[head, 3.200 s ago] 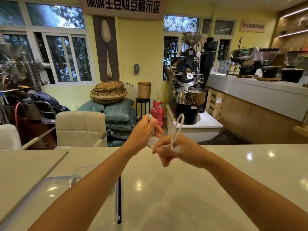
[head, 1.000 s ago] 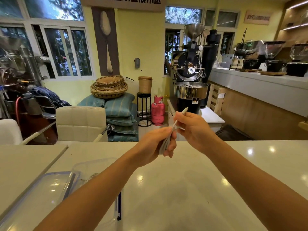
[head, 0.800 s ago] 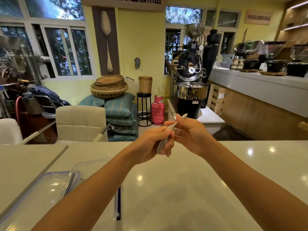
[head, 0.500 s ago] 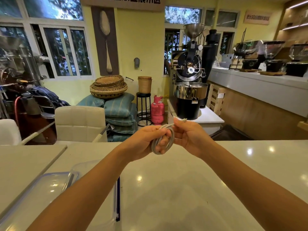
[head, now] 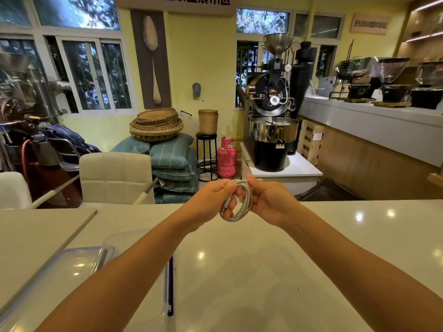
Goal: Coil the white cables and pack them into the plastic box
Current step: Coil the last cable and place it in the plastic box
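Note:
A white cable [head: 242,207] wound into a small round coil hangs between both hands, above the far part of the white table [head: 251,271]. My left hand [head: 212,200] pinches the coil's left side, a plug end poking out below its fingers. My right hand [head: 268,200] grips the coil's right side and top. The clear plastic box [head: 124,240] sits at the near left of the table, mostly hidden under my left forearm. Its lid [head: 60,271] with a blue rim lies left of it.
Two cream chairs [head: 115,178] stand behind the table's far edge. A second tabletop [head: 36,236] joins at the left. Beyond are cushions, baskets, a pink gas cylinder [head: 226,158], a coffee roaster [head: 273,130] and a long counter [head: 371,125] at the right.
The cable went from a loose loop to a flattened bundle, and now it is a rounder, neater coil. My right hand moved from its free end onto the coil itself.

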`<move>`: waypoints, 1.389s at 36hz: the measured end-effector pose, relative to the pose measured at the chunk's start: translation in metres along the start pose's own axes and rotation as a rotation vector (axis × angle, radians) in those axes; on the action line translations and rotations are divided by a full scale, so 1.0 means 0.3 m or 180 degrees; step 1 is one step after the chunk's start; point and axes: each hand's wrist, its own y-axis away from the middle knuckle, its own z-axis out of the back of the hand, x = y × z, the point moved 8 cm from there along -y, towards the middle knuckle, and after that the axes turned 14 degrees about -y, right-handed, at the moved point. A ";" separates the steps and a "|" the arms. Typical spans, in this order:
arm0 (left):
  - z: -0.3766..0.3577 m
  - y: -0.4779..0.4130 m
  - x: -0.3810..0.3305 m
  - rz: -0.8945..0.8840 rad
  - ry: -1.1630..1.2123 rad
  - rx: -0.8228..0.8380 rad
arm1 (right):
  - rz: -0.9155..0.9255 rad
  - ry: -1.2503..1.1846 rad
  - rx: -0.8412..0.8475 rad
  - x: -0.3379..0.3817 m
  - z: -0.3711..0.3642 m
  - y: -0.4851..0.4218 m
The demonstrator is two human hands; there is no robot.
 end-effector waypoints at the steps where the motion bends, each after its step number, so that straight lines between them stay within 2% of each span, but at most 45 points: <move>1: 0.001 0.000 -0.002 -0.0021 0.0034 -0.0009 | -0.0011 -0.0047 0.0000 -0.003 0.000 -0.002; 10: -0.005 0.001 0.001 -0.0078 0.0242 -0.0044 | -0.0033 -0.0046 -0.0125 -0.010 0.006 0.006; 18: -0.028 -0.009 0.031 0.0076 0.0079 -0.0150 | -0.0081 0.0167 -0.0478 -0.036 0.050 0.005; 27: -0.028 -0.012 0.037 0.0083 -0.0001 -0.0259 | -0.0076 0.0320 -0.0561 -0.041 0.054 0.014; 40: -0.007 -0.022 0.041 0.0194 -0.0177 -0.0405 | -0.0199 0.0768 -0.0283 -0.041 0.013 0.032; 50: 0.003 -0.010 0.038 0.0244 -0.0154 -0.0327 | -0.0356 0.0910 0.0046 -0.044 -0.004 0.035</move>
